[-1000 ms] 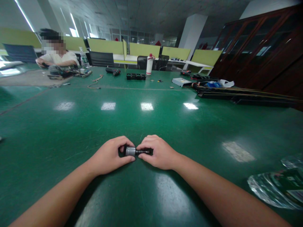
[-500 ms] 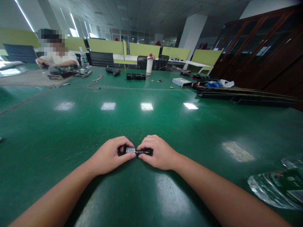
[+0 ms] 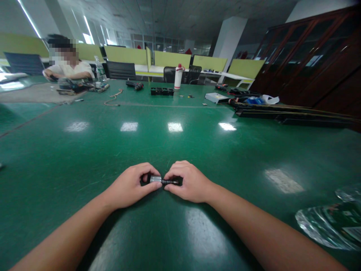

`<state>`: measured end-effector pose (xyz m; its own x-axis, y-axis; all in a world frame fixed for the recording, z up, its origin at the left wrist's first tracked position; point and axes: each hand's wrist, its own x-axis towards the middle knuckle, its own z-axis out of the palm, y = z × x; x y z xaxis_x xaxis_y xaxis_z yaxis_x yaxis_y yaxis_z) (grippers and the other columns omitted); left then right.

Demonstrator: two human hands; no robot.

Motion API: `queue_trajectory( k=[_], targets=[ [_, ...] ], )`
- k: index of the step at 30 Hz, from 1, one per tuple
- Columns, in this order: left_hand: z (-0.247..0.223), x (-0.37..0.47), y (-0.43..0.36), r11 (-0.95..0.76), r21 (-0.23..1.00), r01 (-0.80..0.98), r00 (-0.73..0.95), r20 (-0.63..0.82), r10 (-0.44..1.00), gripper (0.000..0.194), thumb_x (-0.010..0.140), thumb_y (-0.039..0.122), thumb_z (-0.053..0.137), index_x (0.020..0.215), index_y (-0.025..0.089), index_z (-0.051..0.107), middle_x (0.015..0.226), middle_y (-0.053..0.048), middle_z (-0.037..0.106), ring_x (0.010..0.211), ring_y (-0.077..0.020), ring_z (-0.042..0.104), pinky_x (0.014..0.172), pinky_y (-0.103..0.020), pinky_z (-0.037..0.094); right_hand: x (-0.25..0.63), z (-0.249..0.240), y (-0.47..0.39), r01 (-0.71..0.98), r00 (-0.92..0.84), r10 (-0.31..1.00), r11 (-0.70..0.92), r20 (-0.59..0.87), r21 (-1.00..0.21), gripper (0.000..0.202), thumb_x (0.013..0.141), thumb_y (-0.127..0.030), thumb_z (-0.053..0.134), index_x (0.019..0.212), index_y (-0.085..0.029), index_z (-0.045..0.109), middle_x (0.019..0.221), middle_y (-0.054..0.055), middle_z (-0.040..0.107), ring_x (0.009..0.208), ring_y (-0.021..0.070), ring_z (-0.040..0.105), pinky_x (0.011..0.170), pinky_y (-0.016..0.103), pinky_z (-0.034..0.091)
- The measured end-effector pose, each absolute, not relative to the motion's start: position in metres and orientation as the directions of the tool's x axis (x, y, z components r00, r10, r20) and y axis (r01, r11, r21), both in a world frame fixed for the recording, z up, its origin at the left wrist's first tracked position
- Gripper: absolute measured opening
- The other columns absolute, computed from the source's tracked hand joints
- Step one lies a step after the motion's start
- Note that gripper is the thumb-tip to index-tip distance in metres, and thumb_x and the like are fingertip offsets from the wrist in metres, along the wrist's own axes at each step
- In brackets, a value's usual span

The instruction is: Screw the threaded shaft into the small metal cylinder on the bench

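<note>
Low over the green table, my left hand is closed around a small silver cylinder, with the thumb below and the index finger above. A thin dark ribbed shaft points right from the cylinder. My right hand pinches this shaft near the cylinder between thumb and fingers. The cylinder's left end sits partly hidden inside my left hand. What exact kind of part it is, I cannot make out.
A clear plastic bottle lies at the right. Farther back are a white bottle, a black block, a power drill, a cord, a grey box and long dark bars. A person sits at far left.
The fingertips of my right hand have shifted very slightly to the right along the dark shaft. My left hand and the silver cylinder stay where they were.
</note>
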<state>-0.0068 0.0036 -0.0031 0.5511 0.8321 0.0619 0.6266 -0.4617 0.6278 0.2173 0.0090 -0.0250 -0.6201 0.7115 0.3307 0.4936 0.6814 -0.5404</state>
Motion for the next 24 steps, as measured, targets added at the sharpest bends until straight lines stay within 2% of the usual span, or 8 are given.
queue_trajectory(
  k=[24],
  targets=[
    [-0.0041, -0.0042, 0.004, -0.427, 0.615, 0.663, 0.503, 0.056, 0.863, 0.027, 0.087, 0.043, 0.058, 0.092, 0.019, 0.067, 0.073, 0.0, 0.061, 0.066, -0.0148, 0.053, 0.058, -0.024, 0.038, 0.2189, -0.0233, 0.0105, 0.608, -0.51, 0.797, 0.599, 0.323, -0.521, 0.004, 0.075, -0.018, 0.068, 0.079, -0.019, 0.067, 0.076, 0.0, 0.067, 0.075, 0.0157, 0.058, 0.077, 0.032, 0.04]
  ],
)
